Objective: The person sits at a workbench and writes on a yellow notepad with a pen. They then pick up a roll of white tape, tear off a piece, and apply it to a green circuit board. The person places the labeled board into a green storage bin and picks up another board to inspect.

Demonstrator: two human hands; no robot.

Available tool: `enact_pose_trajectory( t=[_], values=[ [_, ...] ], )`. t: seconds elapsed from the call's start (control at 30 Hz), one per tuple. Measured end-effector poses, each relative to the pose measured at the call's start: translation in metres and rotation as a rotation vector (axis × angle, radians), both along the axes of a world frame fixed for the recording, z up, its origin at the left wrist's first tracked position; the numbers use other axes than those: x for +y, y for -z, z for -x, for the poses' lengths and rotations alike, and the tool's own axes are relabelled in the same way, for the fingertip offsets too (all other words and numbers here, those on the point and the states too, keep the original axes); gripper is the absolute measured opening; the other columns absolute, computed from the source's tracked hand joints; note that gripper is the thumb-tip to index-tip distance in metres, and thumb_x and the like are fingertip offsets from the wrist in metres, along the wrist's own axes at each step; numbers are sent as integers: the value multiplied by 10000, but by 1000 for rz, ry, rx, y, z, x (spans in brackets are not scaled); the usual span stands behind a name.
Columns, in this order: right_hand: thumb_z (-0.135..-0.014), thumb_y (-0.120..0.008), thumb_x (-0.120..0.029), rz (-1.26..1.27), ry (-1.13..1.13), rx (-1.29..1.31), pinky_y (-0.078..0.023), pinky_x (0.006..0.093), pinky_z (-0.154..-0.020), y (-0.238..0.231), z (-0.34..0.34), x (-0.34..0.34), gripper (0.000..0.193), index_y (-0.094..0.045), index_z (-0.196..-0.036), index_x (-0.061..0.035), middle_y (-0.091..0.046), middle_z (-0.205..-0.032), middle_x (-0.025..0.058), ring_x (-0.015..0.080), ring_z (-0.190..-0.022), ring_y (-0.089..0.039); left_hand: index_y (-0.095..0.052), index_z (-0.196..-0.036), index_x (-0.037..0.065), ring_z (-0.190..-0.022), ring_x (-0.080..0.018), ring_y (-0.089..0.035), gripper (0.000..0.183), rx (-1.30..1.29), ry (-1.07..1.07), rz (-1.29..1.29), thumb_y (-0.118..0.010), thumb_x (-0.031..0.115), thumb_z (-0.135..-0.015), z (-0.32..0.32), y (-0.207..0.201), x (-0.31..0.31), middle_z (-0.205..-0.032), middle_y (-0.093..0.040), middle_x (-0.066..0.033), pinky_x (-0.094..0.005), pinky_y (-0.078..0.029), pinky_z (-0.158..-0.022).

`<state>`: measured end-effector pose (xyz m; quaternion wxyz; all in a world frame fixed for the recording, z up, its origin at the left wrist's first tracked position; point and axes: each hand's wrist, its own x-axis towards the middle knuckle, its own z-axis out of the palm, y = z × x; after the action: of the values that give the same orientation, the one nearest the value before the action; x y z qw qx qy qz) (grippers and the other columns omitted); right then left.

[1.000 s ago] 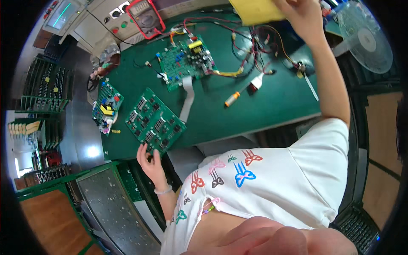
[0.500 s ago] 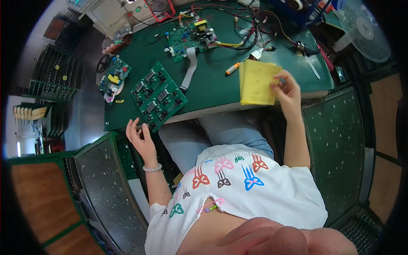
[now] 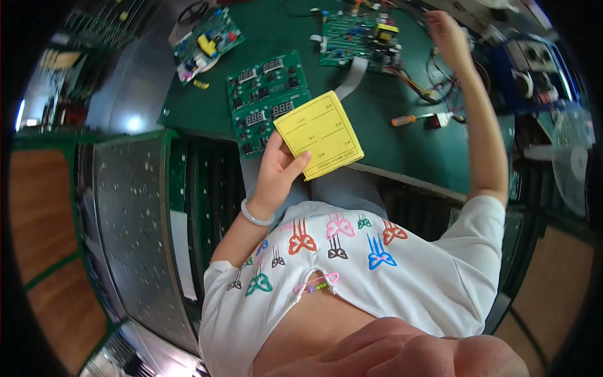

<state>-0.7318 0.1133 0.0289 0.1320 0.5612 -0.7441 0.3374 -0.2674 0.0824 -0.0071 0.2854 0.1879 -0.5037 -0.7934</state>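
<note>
Your left hand [image 3: 279, 173] grips the yellow card [image 3: 320, 134] by its lower left corner, thumb pressed on the printed face, fingers behind. The card is held tilted just above the near edge of the green worktop [image 3: 402, 147], and it overlaps the lower right part of the green display board [image 3: 267, 100], which lies flat on the worktop with its near corner hanging a little over the edge. A pale bangle [image 3: 256, 217] sits on your left wrist.

Your right hand [image 3: 447, 34] is raised at the far side of the worktop, over the tangle of wires [image 3: 433, 88] right of the second circuit board [image 3: 361, 41]. Can't tell whether it is clenched on anything; the fingers curl toward the rim of the view and nothing shows clearly inside them.

A grey ribbon cable [image 3: 353, 74] runs from that second board toward the card's top corner. An orange-handled screwdriver [image 3: 411, 118] lies on the worktop right of the card, well apart from it. A third, smaller board [image 3: 207, 44] with a yellow part sits at the far left, near the worktop's left edge.
</note>
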Motion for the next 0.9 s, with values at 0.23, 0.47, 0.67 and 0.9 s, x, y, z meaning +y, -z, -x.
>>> enact_pose_trajectory(
  t=[0.23, 0.47, 0.67, 0.9],
  values=[
    [-874, -477, -74, -434, 201, 285, -453, 486, -920, 61, 226, -65, 401, -486, -1273, -45, -576, -1175, 261, 445, -1109, -540, -244, -1437, 29, -1268, -201, -475, 634, -34, -88, -274, -552, -60, -890, -6, -4, -13, -1372, -455, -114, -350, -422, -1026],
    [-882, -601, -128, -585, 285, 360, -450, 504, -927, 68, 226, -100, 465, -443, -1315, -70, -520, -1248, 262, 451, -1149, -510, -325, -1311, 62, -1212, -202, -505, 586, -20, -147, -313, -605, -96, -822, -49, 5, -9, -1282, -476, -94, -373, -489, -967],
    [-928, -475, -109, -656, 185, 420, -461, 494, -919, 85, 244, -98, 343, -493, -1266, -55, -550, -1234, 247, 426, -1141, -532, -309, -1373, 73, -1216, -282, -528, 649, 79, -335, -491, -523, -161, -808, -74, 4, 0, -1355, -464, -150, -486, -467, -1008],
    [-981, -401, -160, -503, 282, 560, -480, 482, -851, 49, 222, -78, 276, -468, -1225, -50, -613, -1135, 224, 420, -1042, -590, -499, -1287, 22, -1194, -247, -552, 419, 24, -316, -458, -530, -64, -878, -79, 21, 3, -1288, -566, -142, -424, -458, -1019]
  ],
)
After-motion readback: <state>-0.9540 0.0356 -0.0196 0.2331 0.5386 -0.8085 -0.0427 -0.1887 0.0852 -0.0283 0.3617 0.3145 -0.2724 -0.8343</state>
